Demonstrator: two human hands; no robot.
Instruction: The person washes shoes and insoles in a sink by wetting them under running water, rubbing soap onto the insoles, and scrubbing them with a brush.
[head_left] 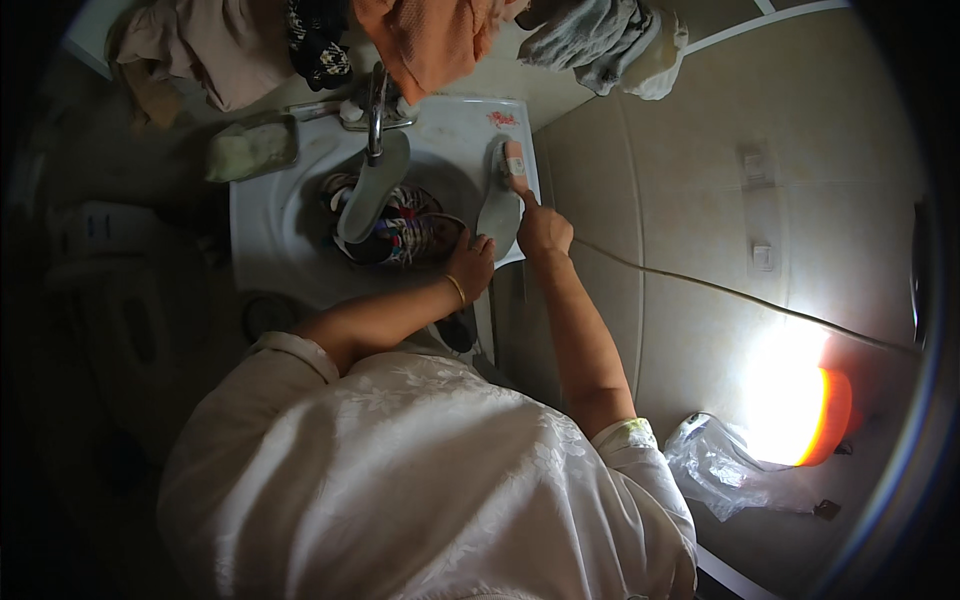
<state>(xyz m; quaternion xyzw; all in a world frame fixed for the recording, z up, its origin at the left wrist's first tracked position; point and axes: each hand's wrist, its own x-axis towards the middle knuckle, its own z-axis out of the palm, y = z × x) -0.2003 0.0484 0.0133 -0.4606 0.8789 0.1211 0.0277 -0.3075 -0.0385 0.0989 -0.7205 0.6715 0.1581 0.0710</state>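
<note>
A grey insole [494, 212] lies lengthwise on the right rim of the white washbasin [268, 225]. My left hand [472, 264] holds its near end, fingers pressed on it. My right hand [545, 232] is closed around the handle of a scrubbing brush [514, 163], whose head rests at the insole's far end. Under the tap [376, 115], a second grey insole [378, 190] lies slanted across a pair of multicoloured patterned shoes [415, 232] in the bowl. The brush's bristles are hidden.
Clothes, among them an orange cloth [425, 45], hang above the basin. At its left corner is a soap-like pale lump in a tray [252, 146]. A cable [700, 283] runs along the tiled wall on the right, near a glowing lamp [838, 415] and a clear plastic bag [715, 465].
</note>
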